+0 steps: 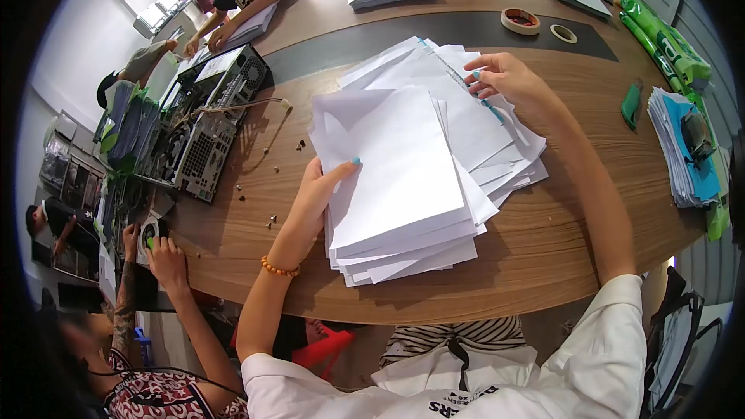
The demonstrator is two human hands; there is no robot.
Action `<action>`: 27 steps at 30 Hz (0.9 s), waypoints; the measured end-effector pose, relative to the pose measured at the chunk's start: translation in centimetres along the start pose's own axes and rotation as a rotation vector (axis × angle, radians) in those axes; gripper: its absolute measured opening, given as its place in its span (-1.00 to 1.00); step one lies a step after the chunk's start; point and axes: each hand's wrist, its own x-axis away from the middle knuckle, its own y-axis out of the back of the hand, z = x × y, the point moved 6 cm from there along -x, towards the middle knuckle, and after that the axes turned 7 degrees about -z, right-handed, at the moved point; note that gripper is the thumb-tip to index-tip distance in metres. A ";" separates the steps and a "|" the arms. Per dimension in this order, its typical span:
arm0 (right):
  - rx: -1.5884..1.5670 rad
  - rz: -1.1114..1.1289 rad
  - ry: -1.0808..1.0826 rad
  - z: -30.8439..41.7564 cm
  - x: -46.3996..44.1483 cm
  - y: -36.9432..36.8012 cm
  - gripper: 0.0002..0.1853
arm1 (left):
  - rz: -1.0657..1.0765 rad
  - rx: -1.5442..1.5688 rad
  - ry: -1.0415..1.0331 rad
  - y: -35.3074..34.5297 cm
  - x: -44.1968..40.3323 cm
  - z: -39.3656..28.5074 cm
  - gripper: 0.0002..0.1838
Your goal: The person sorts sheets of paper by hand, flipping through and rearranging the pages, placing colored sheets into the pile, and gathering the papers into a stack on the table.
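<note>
My left hand (312, 195) grips the left edge of a stack of white paper (400, 171), thumb on top and fingers hidden underneath. The stack's sheets are unevenly aligned, and its top sheet is slightly bent near the upper left corner. Behind it and partly covered lies a second, fanned pile of white sheets (485, 136) with a narrow blue-green strip (446, 68) running across it. Over the right part of that pile hovers my right hand (506, 79), fingers loosely bent and apart, with nothing visible in them.
An opened computer case (221, 120) stands at the left, with a cable and several small screws nearby. Tape rolls (520, 22) lie at the back. Papers with a blue folder (702, 151) sit at the right edge. Co-workers' hands (167, 264) are at the left and far left.
</note>
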 end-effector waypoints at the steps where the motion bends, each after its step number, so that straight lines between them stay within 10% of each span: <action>1: 0.000 0.001 0.000 0.1 -0.1 0.0 -0.70 | -0.001 0.001 0.001 0.0 0.0 0.0 -0.68; 14: 0.159 0.104 -0.014 -0.1 -0.6 -2.8 -0.67 | 0.031 -0.010 -0.016 -0.1 0.0 0.0 -0.68; 18: 0.539 -0.346 0.242 3.8 -0.3 0.9 -0.80 | 0.018 0.008 -0.016 -0.1 0.1 -0.1 -0.68; 27: -0.134 -0.386 0.264 8.4 2.0 2.2 -0.77 | 0.011 -0.008 0.013 0.0 0.1 0.1 -0.68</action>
